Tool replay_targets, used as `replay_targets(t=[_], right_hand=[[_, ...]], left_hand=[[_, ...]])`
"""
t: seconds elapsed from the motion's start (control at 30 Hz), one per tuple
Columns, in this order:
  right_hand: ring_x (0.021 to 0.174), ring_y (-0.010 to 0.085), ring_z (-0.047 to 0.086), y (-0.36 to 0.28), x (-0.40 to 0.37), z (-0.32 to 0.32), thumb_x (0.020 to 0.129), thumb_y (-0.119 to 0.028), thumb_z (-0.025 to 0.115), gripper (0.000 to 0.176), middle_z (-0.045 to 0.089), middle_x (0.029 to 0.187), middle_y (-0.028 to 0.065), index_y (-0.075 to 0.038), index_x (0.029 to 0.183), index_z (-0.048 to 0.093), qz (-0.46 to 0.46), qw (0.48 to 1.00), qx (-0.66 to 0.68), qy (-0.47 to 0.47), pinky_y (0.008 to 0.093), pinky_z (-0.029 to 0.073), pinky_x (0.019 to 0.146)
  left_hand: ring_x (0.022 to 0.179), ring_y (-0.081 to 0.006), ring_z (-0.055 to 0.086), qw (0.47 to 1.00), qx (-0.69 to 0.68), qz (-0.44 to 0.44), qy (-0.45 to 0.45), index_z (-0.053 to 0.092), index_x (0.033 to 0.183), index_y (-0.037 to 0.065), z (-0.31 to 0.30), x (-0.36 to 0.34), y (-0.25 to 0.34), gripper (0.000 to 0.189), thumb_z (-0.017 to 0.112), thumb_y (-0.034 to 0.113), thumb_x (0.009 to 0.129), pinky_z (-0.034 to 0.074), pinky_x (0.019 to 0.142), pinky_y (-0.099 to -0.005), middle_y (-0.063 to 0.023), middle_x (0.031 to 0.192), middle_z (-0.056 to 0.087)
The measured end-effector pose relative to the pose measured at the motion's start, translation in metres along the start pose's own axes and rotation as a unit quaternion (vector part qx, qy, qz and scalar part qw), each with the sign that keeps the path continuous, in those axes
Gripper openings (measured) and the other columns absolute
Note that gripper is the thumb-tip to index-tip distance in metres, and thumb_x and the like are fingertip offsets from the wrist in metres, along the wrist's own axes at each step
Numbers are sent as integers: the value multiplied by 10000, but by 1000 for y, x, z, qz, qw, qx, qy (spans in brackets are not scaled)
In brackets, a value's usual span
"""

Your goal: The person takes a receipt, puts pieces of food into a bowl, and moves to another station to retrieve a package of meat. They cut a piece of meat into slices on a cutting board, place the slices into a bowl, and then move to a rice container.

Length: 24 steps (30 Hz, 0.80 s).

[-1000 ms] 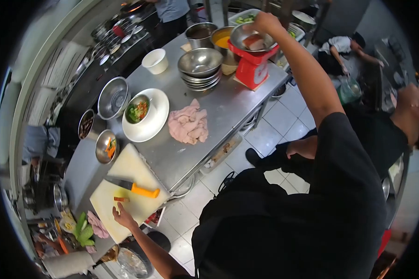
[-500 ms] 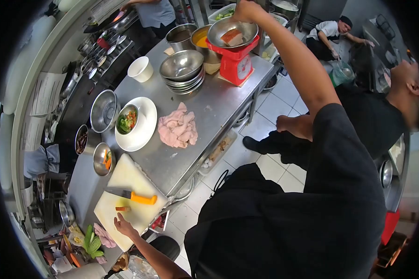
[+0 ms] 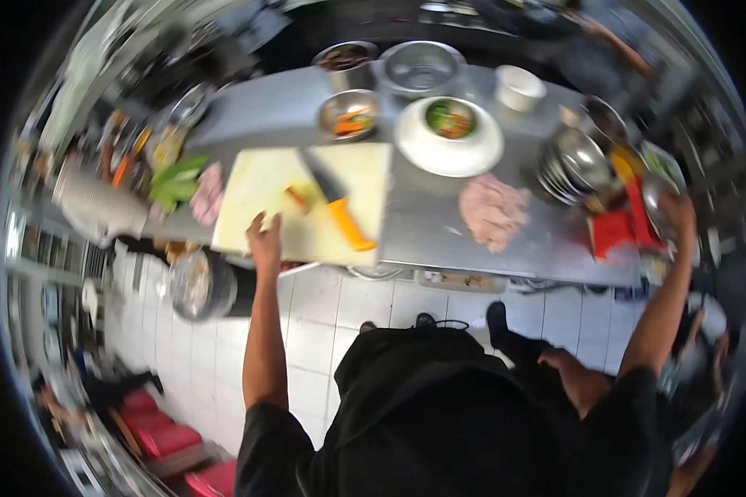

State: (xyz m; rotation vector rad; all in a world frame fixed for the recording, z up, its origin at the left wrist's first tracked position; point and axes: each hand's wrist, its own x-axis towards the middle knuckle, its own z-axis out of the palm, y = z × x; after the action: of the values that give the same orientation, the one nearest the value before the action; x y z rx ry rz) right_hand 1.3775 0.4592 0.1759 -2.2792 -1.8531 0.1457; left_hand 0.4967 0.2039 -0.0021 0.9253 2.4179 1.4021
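My left hand [image 3: 264, 240] hovers above the lower left of a white cutting board [image 3: 249, 182], fingers apart and holding nothing. Just up and right of it lies a small brown-edged piece of food [image 3: 296, 199]. A knife [image 3: 338, 211] with an orange handle rests on the board, its blade pointing away from me. Far to the right, my right hand [image 3: 680, 214] is closed on the rim of a metal bowl [image 3: 656, 197] at the red scale [image 3: 613, 235]. Blur softens this hand, and the bowl's contents cannot be made out.
A pink cloth [image 3: 494, 211] lies right of the board. Behind it, a white plate [image 3: 414, 153] holds a small bowl of chopped vegetables [image 3: 451, 120]. Stacked metal bowls [image 3: 584, 161] stand near the scale. Green vegetables [image 3: 176, 182] lie left of the board.
The view has swung so that the counter runs across it. My right hand stays at the bowl by the scale; my left hand remains over the board near the small piece.
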Motion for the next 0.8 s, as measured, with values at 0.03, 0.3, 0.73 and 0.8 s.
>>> replay_targets(t=[0.03, 0.3, 0.73, 0.8], right_hand=[[650, 169, 613, 44, 24, 5, 870, -337, 659, 388, 680, 762, 56, 5, 1052, 686, 14, 976, 219, 3, 318, 497, 608], [1082, 196, 556, -218, -190, -65, 792, -165, 592, 497, 581, 1177, 89, -11, 1264, 562, -243, 910, 335, -14, 302, 435, 945], [1218, 288, 508, -672, -405, 179, 916, -213, 571, 392, 526, 1324, 124, -77, 1276, 495, 106, 306, 689, -648, 445, 431, 965], [1182, 276, 522, -699, -424, 177, 909, -216, 586, 376, 541, 1281, 115, -90, 1252, 502, 88, 319, 675, -659, 431, 444, 934]], left_hand=[[962, -250, 583, 1000, -27, 3, 12, 571, 1291, 8, -9, -10, 3, 561, 732, 329, 860, 489, 852, -370, -210, 1255, 513], [881, -146, 594, 975, -208, -56, -48, 581, 1243, -15, -71, -86, 11, 432, 725, 126, 860, 502, 769, -269, -92, 1136, 598], [988, -165, 569, 960, -267, -67, -46, 609, 1203, 20, -208, -125, -6, 400, 744, 80, 831, 501, 811, -280, -67, 1157, 569], [989, -160, 575, 958, -270, -95, -10, 612, 1198, 8, -236, -129, -28, 380, 726, 88, 845, 497, 812, -278, -73, 1153, 574]])
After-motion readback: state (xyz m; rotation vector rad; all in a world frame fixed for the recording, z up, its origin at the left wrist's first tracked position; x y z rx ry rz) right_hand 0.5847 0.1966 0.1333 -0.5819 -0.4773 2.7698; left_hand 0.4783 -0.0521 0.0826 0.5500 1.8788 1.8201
